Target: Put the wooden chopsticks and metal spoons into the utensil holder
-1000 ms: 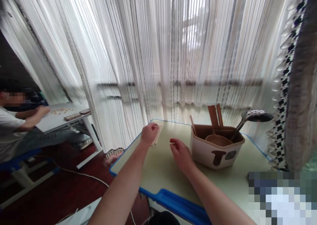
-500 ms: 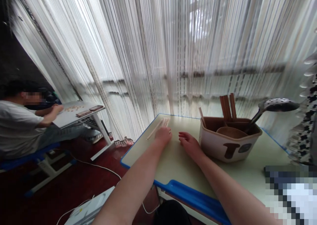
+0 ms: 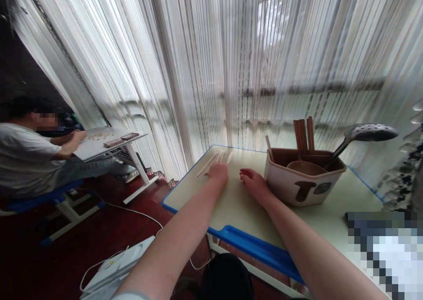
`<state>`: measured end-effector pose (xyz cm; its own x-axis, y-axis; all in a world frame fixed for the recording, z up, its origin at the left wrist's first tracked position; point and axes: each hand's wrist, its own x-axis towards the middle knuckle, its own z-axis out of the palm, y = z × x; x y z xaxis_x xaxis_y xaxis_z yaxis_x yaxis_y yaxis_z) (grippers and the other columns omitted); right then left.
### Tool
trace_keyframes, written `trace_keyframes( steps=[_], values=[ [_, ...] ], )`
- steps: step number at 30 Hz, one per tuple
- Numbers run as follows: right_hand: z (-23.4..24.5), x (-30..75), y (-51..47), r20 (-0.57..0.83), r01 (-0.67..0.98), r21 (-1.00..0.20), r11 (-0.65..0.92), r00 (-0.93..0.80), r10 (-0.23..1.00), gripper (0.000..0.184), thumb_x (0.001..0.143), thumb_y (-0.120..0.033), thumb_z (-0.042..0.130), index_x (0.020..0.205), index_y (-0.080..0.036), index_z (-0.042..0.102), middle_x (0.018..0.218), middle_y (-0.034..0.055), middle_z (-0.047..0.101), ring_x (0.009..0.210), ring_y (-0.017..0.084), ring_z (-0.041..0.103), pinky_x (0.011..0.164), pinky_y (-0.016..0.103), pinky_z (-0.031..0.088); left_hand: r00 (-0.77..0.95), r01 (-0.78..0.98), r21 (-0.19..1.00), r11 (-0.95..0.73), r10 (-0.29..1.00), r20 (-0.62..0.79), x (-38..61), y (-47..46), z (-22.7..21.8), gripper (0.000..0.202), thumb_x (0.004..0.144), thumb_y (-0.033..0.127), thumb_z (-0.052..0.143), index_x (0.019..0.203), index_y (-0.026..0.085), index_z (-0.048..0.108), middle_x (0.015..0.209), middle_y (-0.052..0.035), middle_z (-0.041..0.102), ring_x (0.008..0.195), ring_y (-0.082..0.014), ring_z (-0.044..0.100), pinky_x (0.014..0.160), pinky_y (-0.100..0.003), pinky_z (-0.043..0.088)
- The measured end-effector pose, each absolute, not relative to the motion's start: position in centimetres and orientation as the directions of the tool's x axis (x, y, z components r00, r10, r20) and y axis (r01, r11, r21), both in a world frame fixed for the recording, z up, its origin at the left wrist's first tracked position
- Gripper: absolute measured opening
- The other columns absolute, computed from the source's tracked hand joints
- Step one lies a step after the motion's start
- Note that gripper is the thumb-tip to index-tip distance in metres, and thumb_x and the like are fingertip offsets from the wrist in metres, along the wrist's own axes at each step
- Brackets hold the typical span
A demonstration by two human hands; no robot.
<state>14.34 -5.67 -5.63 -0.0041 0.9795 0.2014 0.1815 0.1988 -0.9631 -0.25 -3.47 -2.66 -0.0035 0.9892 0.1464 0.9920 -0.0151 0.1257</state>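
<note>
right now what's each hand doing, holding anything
Left hand: palm down on the pale wooden chopsticks lying on the green table, gripping nothing.
Right hand: flat on the table, holding nothing.

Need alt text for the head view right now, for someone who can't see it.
The left hand rests on pale chopsticks lying on a blue-edged table; the right hand lies flat beside a utensil tub. Another person sits far left.
</note>
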Motion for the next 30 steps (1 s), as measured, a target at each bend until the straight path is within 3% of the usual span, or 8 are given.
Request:
trace_keyframes(
  steps=[6,20,26,30],
  values=[
    [-5.67,14.34,-5.55,0.225,0.253,-0.942,0.221,-0.014,0.974,0.027,0.070,-0.026,0.054,0.094,-0.017,0.062,0.092,0.0064,0.067,0.081,0.017,0.061,0.076,0.032,0.047,0.038,0.993,0.100,-0.058,0.981,0.192,0.18,-3.53,-2.76,0.025,0.081,0.015,0.045,0.102,0.010,0.058,0.098,-0.0177,0.062,0.096,-0.0267,0.058,0.080,-0.035,0.045],
    [-5.14,14.39,-6.10,0.228,0.365,-0.904,0.224,-0.032,0.973,0.028,0.073,-0.025,0.052,0.098,-0.017,0.062,0.095,0.0065,0.066,0.080,0.017,0.061,0.074,0.030,0.046,0.055,0.994,0.085,-0.069,0.987,0.149,0.00,-3.27,-2.91,0.025,0.077,0.019,0.050,0.096,0.009,0.062,0.099,-0.0201,0.061,0.094,-0.0290,0.060,0.078,-0.038,0.047],
    [-5.21,14.37,-6.03,0.227,0.364,-0.906,0.218,-0.019,0.974,0.028,0.074,-0.026,0.052,0.099,-0.017,0.061,0.098,0.0062,0.066,0.082,0.017,0.061,0.075,0.029,0.046,0.050,0.985,0.153,-0.078,0.983,0.175,-0.18,-2.96,-3.05,0.023,0.079,0.021,0.046,0.094,0.012,0.061,0.097,-0.0154,0.063,0.089,-0.0222,0.061,0.076,-0.031,0.046],
    [-5.17,14.30,-6.15,0.247,0.339,-0.911,0.236,-0.011,0.969,0.028,0.074,-0.026,0.053,0.099,-0.018,0.061,0.097,0.0063,0.066,0.082,0.017,0.062,0.076,0.030,0.046,0.016,0.931,0.348,-0.110,0.965,0.263,-0.06,-2.71,-2.77,0.017,0.077,0.022,0.048,0.087,0.015,0.060,0.091,-0.0102,0.064,0.084,-0.0187,0.060,0.074,-0.028,0.044]
  ],
)
